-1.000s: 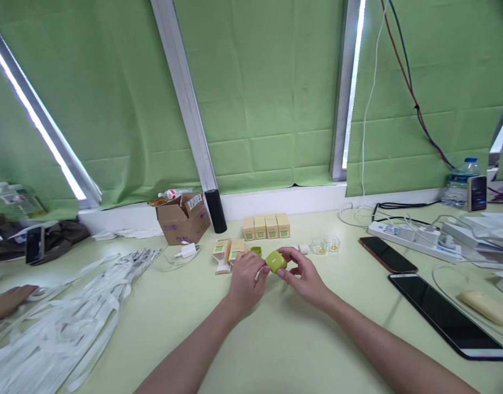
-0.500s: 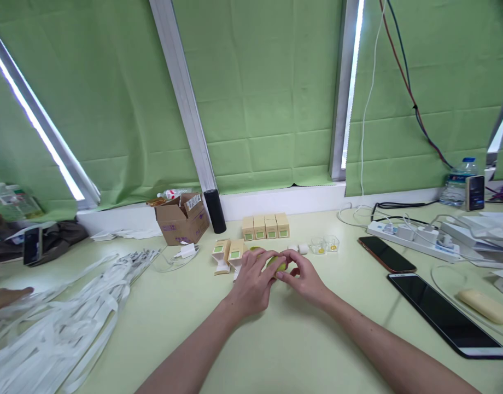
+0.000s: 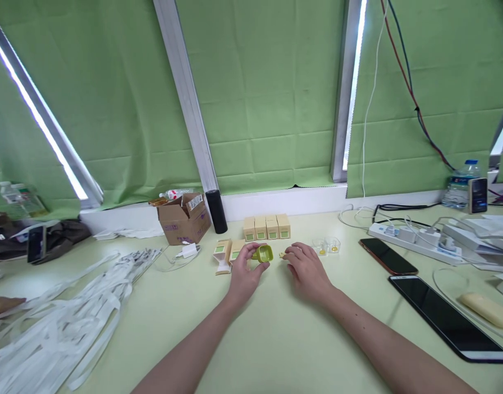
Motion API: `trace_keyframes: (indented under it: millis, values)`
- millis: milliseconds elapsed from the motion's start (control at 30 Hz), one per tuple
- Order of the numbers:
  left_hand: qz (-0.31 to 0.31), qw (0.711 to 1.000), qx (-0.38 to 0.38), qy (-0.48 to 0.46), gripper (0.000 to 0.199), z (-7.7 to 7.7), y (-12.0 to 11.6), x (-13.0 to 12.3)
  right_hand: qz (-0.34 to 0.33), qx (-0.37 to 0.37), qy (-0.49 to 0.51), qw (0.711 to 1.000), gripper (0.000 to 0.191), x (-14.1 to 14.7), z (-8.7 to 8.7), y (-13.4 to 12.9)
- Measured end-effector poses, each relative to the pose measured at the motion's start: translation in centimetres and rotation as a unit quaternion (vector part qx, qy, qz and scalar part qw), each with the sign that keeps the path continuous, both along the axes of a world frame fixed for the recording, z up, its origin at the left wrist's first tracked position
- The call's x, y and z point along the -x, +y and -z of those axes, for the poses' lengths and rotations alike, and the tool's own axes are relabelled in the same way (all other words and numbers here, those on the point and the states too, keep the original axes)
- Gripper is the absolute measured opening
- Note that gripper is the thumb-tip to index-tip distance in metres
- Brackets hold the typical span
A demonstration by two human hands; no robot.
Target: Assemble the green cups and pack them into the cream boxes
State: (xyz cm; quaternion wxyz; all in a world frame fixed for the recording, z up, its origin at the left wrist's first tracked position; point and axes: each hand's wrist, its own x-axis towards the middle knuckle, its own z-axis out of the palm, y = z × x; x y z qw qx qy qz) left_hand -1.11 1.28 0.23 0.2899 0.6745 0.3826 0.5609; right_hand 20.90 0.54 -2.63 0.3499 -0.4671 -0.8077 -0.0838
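My left hand (image 3: pixel 244 276) is closed around a small olive-green cup-shaped container (image 3: pixel 265 253), its hollow opening turned toward me. To the right, my right hand (image 3: pixel 306 268) is palm down with bent fingers, pinching a small yellowish piece (image 3: pixel 281 254) at the fingertips. What that piece is cannot be made out. Beside my left hand stand two small cardboard boxes with open flaps, the left one (image 3: pixel 222 249) fully visible and the other (image 3: pixel 237 247) partly covered by my fingers. Two clear cups (image 3: pixel 332 245) with yellow bits inside sit just beyond my right hand.
Several closed small boxes (image 3: pixel 266 227) line up at the back. Behind them to the left are a brown carton (image 3: pixel 183 219) and a black cylinder (image 3: pixel 216 212). White straps (image 3: pixel 83 306) cover the left side, near another person's hand (image 3: pixel 3 307). Phones (image 3: pixel 386 256) and a power strip (image 3: pixel 415 241) lie right.
My hands have moved apart. The green container is now in my left hand alone, with its opening showing. My right hand has come away from it with a small yellowish piece.
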Motion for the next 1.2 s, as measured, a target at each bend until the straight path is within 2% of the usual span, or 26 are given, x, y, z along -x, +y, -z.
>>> trace_keyframes:
  millis: [100, 200, 567, 733, 867, 1100, 1200]
  values:
    - [0.006, 0.999, 0.021, -0.04, 0.04, 0.0, 0.2, -0.2, 0.032, 0.032, -0.086, 0.995, 0.04, 0.1, 0.5, 0.4]
    - [0.016, 0.998, 0.019, -0.054, 0.042, 0.1, 0.3, -0.2, 0.045, 0.059, -0.13, 0.989, 0.036, 0.1, 0.8, 0.7]
    - [0.03, 0.999, 0.013, -0.038, 0.043, 0.2, -0.2, -0.2, 0.035, 0.042, -0.167, 0.984, 0.037, 0.4, 0.8, 1.0]
    - [0.016, 0.999, 0.008, -0.035, 0.042, 0.0, -0.3, -0.1, 0.017, 0.016, -0.152, 0.988, 0.04, 0.5, 0.2, 0.6]
    - [0.009, 0.999, 0.0, -0.033, 0.043, 0.1, -0.1, 0.0, -0.015, -0.018, -0.109, 0.994, 0.029, 0.8, -0.1, 0.1]
    - [0.001, 0.999, -0.005, -0.035, 0.045, 0.4, 0.2, 0.1, -0.054, -0.115, -0.013, 0.992, 0.031, 1.2, 0.3, 0.0]
    - [0.001, 0.999, -0.002, -0.04, 0.046, 0.5, 0.3, 0.1, -0.054, -0.116, 0.015, 0.992, 0.031, 1.2, 0.5, 0.0]
